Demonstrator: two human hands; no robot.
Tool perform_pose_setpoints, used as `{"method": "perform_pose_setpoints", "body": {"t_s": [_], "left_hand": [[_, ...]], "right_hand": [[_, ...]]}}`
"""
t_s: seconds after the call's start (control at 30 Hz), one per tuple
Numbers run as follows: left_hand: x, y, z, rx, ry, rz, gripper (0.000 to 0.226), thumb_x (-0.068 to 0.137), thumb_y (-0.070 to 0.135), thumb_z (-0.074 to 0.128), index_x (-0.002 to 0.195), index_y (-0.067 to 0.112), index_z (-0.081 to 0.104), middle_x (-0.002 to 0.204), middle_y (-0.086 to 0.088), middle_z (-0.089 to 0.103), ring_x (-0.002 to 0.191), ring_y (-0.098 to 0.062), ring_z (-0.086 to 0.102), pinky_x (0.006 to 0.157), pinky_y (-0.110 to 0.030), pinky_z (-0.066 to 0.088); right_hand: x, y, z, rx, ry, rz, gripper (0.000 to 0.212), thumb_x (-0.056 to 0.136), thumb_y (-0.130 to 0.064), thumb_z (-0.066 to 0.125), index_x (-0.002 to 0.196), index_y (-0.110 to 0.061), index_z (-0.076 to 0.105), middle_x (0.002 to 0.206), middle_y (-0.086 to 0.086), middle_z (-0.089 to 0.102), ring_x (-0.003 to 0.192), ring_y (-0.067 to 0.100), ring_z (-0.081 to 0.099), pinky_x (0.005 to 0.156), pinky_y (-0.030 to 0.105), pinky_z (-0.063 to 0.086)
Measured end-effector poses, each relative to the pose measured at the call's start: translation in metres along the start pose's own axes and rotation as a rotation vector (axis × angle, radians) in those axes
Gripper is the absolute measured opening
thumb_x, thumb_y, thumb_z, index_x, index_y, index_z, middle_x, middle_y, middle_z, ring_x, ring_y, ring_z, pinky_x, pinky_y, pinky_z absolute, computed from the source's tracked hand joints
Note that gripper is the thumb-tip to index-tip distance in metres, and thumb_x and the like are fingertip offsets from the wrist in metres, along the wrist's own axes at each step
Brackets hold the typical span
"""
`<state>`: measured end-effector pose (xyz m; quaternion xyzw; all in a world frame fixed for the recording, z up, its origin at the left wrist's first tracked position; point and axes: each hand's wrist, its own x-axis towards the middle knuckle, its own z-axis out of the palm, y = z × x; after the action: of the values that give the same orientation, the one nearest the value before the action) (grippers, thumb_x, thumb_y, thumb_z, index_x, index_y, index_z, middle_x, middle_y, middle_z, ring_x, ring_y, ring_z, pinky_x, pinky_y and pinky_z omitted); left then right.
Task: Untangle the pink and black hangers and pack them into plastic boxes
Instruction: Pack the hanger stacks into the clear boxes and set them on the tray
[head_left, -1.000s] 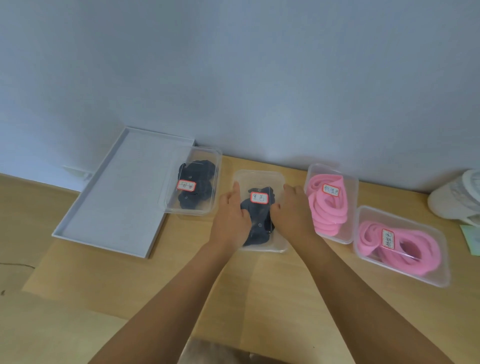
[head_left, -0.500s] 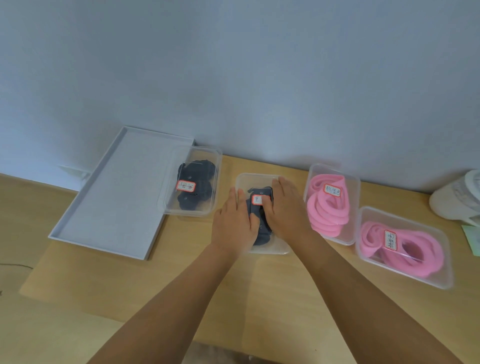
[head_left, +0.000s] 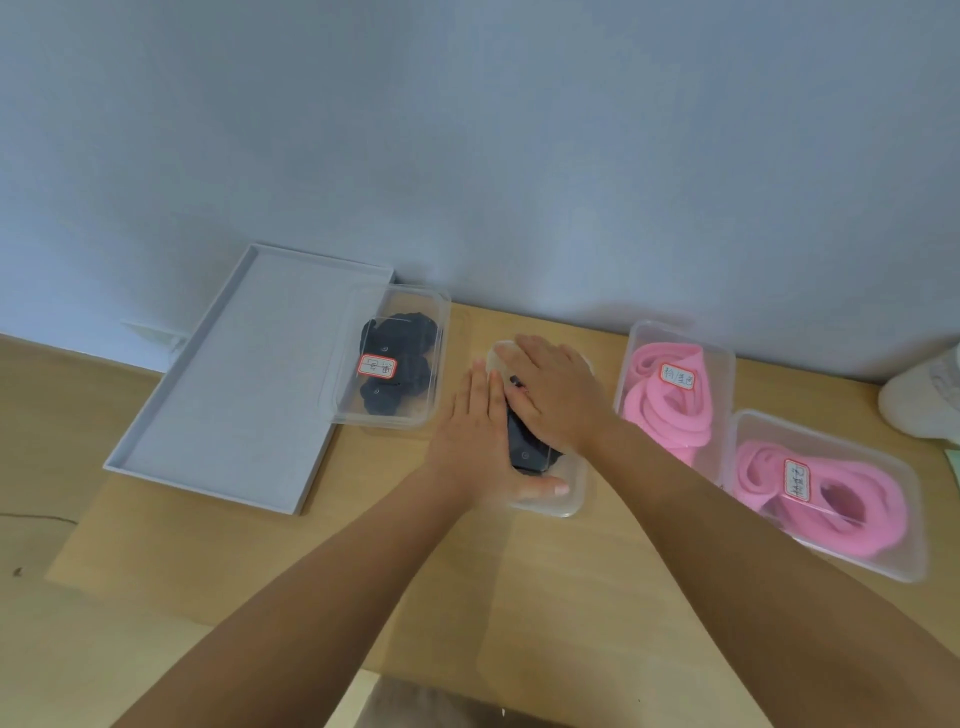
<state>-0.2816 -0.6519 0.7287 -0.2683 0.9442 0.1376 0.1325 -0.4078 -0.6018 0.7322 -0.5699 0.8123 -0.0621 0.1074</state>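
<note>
Both hands lie flat, fingers straight. I see the left hand (head_left: 475, 431) and right hand (head_left: 556, 400) pressing atop a clear rectangular plastic box (head_left: 567, 500) of black hangers (head_left: 527, 451).

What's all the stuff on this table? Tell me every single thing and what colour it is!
plastic boxes: 4, clear, lidded, in a row near the wall: left box, middle box, third box, right box
black hangers: 2 bundles, black, in the left and middle boxes
pink hangers: 2 bundles, pink, in the third and right boxes
labels: 3 showing, white with red borders, on the left, third and right lids
tray: 1, grey, far left; the left box overlaps its right edge
table: 1, light wood
white object: 1, right edge, cut off
left hand: flat on the middle box's lid
right hand: flat on the same lid
</note>
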Motion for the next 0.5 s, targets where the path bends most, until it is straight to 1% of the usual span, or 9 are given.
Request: {"method": "perform_pose_setpoints", "body": {"t_s": [0.03,0.1,0.17,0.23,0.27,0.33,0.37,0.43,0.5], "left_hand": [[-0.002,0.004,-0.001,0.011,0.011,-0.022,0.133,0.066,0.086,0.042,0.145,-0.004,-0.017,0.153,-0.021,-0.024,0.141,-0.032,-0.025,0.118,-0.042,-0.01],[-0.007,0.016,0.004,-0.025,0.042,-0.091,0.132,0.067,0.086,0.04,0.144,-0.005,-0.018,0.152,-0.023,-0.025,0.14,-0.034,-0.027,0.117,-0.042,-0.013],[-0.013,0.027,0.012,-0.127,0.074,-0.142,0.138,0.056,0.09,0.033,0.145,-0.002,-0.018,0.152,-0.022,-0.026,0.14,-0.032,-0.028,0.116,-0.04,-0.015],[-0.015,0.03,0.02,-0.198,0.124,-0.178,0.144,0.043,0.092,0.024,0.147,0.002,-0.017,0.153,-0.018,-0.025,0.141,-0.028,-0.027,0.116,-0.039,-0.013],[-0.015,0.03,0.021,-0.216,0.142,-0.186,0.145,0.04,0.092,0.022,0.147,0.003,-0.016,0.154,-0.016,-0.024,0.142,-0.026,-0.025,0.116,-0.038,-0.011],[-0.015,0.03,0.022,-0.228,0.171,-0.186,0.145,0.038,0.092,0.022,0.148,0.004,-0.015,0.155,-0.015,-0.022,0.143,-0.024,-0.023,0.117,-0.037,-0.008],[-0.015,0.03,0.023,-0.227,0.181,-0.183,0.145,0.038,0.092,0.023,0.148,0.004,-0.015,0.155,-0.015,-0.021,0.143,-0.023,-0.024,0.118,-0.036,-0.008],[-0.015,0.029,0.022,-0.219,0.196,-0.175,0.145,0.039,0.092,0.023,0.148,0.004,-0.014,0.156,-0.015,-0.02,0.143,-0.022,-0.024,0.118,-0.035,-0.007],[-0.013,0.029,0.022,-0.221,0.207,-0.17,0.144,0.04,0.091,0.024,0.148,0.004,-0.013,0.156,-0.015,-0.019,0.143,-0.021,-0.023,0.119,-0.035,-0.007]], "right_hand": [[-0.001,-0.001,0.002,-0.023,-0.004,-0.011,0.069,0.086,-0.048,0.004,0.143,-0.02,0.033,0.153,0.004,0.027,0.141,0.022,0.023,0.113,0.038,0.016],[-0.001,-0.001,0.005,-0.064,-0.033,-0.014,0.076,0.081,-0.049,-0.002,0.145,-0.023,0.028,0.155,0.002,0.022,0.143,0.02,0.019,0.114,0.038,0.014],[0.0,-0.001,0.003,-0.057,-0.042,-0.005,0.075,0.08,-0.049,-0.001,0.145,-0.024,0.028,0.155,0.001,0.024,0.142,0.02,0.021,0.113,0.038,0.015],[0.002,-0.001,0.002,-0.052,-0.019,0.009,0.069,0.083,-0.047,0.004,0.143,-0.025,0.032,0.153,0.001,0.028,0.14,0.02,0.025,0.112,0.038,0.017],[0.002,-0.001,0.004,-0.049,-0.006,0.012,0.067,0.084,-0.045,0.006,0.141,-0.025,0.034,0.152,0.001,0.03,0.138,0.021,0.028,0.111,0.037,0.018],[0.002,-0.001,0.006,-0.048,0.01,0.006,0.068,0.083,-0.045,0.006,0.14,-0.024,0.037,0.15,0.002,0.033,0.136,0.021,0.03,0.109,0.037,0.019],[0.002,-0.002,0.007,-0.054,0.007,0.003,0.07,0.082,-0.046,0.004,0.14,-0.024,0.035,0.151,0.001,0.031,0.137,0.021,0.029,0.11,0.037,0.018],[0.003,-0.001,0.007,-0.06,-0.009,0.0,0.074,0.079,-0.048,-0.001,0.143,-0.026,0.028,0.154,0.0,0.024,0.14,0.02,0.021,0.112,0.037,0.014],[0.003,-0.001,0.007,-0.039,-0.017,0.008,0.073,0.081,-0.048,-0.001,0.145,-0.025,0.026,0.156,0.001,0.019,0.143,0.02,0.016,0.114,0.037,0.011]]}}
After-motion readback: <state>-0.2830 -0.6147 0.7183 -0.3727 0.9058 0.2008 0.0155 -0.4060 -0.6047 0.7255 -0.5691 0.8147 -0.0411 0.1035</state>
